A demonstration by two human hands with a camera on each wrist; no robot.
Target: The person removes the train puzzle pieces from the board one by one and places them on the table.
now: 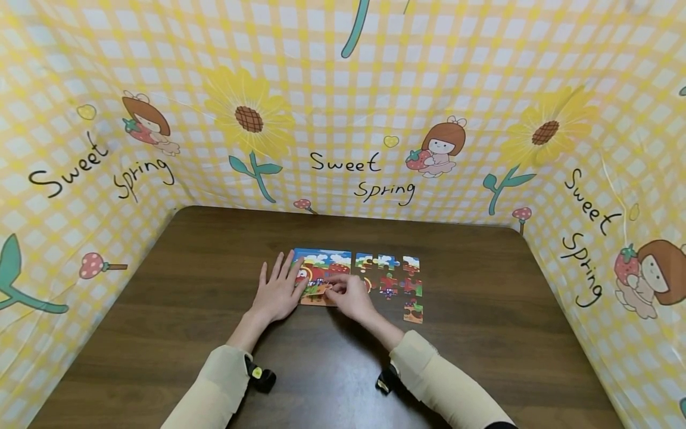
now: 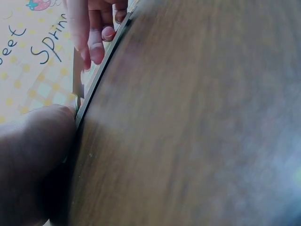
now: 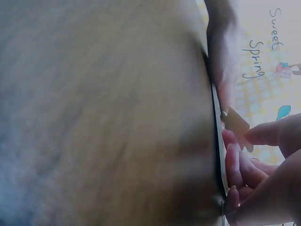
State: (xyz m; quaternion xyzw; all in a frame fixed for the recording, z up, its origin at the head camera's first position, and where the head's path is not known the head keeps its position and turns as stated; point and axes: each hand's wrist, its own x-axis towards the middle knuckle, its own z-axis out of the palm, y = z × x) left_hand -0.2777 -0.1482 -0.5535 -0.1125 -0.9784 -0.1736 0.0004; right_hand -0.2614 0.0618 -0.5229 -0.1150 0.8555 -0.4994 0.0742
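Note:
A jigsaw puzzle board (image 1: pixel 321 253) with a bright farm-like picture lies flat on the table. My left hand (image 1: pixel 276 295) rests with fingers spread along its left side, the thumb and index finger over the picture. Over the board's lower part, my right hand (image 1: pixel 351 296) pinches a puzzle piece (image 3: pixel 236 123) between thumb and fingers. The piece stands tilted up from the board in the right wrist view, with its plain brown face showing. Part of the board's lower right is hidden under the right hand.
Several loose puzzle pieces (image 1: pixel 388 283) lie in rough rows just right of the board. The brown wooden table (image 1: pixel 461 357) is bordered at the back and sides by a yellow checked cloth (image 1: pixel 332 107) with printed flowers and figures.

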